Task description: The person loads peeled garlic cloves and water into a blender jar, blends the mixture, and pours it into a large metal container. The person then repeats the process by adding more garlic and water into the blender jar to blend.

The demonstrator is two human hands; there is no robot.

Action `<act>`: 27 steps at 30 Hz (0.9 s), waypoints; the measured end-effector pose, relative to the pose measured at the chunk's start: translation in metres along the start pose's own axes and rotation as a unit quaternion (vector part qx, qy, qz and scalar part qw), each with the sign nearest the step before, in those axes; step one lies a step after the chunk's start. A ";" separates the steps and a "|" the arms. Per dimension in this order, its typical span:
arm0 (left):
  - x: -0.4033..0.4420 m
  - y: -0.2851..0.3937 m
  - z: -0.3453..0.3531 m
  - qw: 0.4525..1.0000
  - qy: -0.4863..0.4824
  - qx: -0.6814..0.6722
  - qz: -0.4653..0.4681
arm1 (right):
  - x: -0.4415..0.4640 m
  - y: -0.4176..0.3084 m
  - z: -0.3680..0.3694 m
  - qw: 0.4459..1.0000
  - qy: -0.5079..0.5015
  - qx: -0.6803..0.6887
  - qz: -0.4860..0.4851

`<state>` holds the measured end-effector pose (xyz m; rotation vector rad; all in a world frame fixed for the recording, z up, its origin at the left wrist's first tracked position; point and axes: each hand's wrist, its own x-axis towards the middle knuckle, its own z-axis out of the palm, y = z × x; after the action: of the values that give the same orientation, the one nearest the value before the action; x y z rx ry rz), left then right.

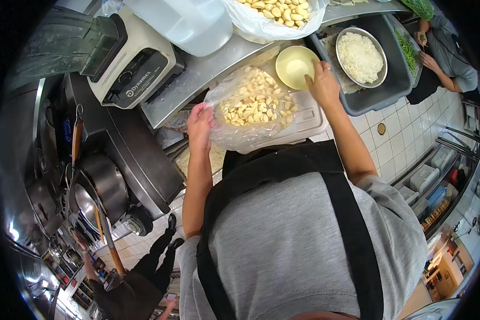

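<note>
My left hand (200, 128) pinches the left edge of a clear plastic bag (234, 140). Peeled garlic cloves (250, 110) lie inside the bag, which rests on a pale plastic lid (308, 114). My right hand (324, 84) grips the rim of a pale yellow bowl (296, 66) at its right side. The bowl is beside the bag's upper right, and its inside shows no cloves. Just right of my right hand stands a grey tub (360, 103), with a metal bowl of white rice-like grains (361, 57) in it.
A white bag of garlic cloves (282, 13) and a translucent jug (189, 24) stand on the steel counter (197, 74). The Dynamex blender (138, 69) is at the left. Two other people (448, 48) are nearby, one handling green vegetables. Pans (104, 184) hang lower left.
</note>
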<state>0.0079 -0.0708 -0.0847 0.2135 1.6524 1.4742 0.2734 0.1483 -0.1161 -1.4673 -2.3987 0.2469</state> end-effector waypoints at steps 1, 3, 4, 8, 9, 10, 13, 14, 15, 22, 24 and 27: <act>0.002 -0.004 -0.004 1.000 0.006 0.011 0.011 | -0.010 -0.011 -0.005 0.997 -0.078 -0.004 0.000; 0.002 -0.004 -0.007 0.998 0.021 0.042 0.032 | -0.024 -0.026 -0.011 0.972 -0.233 -0.013 0.002; 0.001 -0.004 -0.006 0.997 0.029 0.062 0.043 | -0.029 -0.024 -0.002 0.960 -0.279 -0.022 0.009; -0.004 0.006 0.003 0.990 0.052 0.123 0.040 | -0.048 -0.015 0.044 0.945 -0.321 0.068 0.018; -0.003 0.009 0.003 0.993 0.027 0.103 0.041 | -0.048 -0.015 0.047 0.947 -0.296 0.122 0.016; -0.003 0.011 0.003 0.996 0.001 0.083 0.042 | -0.047 -0.012 0.048 0.941 -0.301 0.157 0.007; -0.014 0.039 0.022 0.996 -0.038 0.054 0.055 | -0.019 -0.040 -0.006 0.926 -0.310 0.214 -0.028; -0.020 0.052 0.031 0.996 -0.044 0.049 0.063 | -0.015 -0.052 -0.030 0.927 -0.311 0.205 -0.045; -0.025 0.060 0.033 0.995 -0.058 0.043 0.075 | -0.011 -0.061 -0.050 0.927 -0.313 0.195 -0.063; -0.025 0.028 0.016 0.999 -0.031 -0.024 0.031 | 0.004 -0.029 -0.055 0.949 -0.269 0.163 -0.026; -0.014 -0.002 0.017 0.999 -0.013 -0.029 -0.018 | 0.006 -0.011 -0.029 0.961 -0.273 0.002 -0.049; -0.009 -0.022 0.022 0.999 0.003 -0.029 -0.035 | -0.007 -0.026 -0.035 0.992 -0.036 0.001 -0.122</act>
<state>0.0376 -0.0671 -0.0970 0.1184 1.6029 1.4702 0.2674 0.1298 -0.0764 -1.1659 -2.6055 0.2474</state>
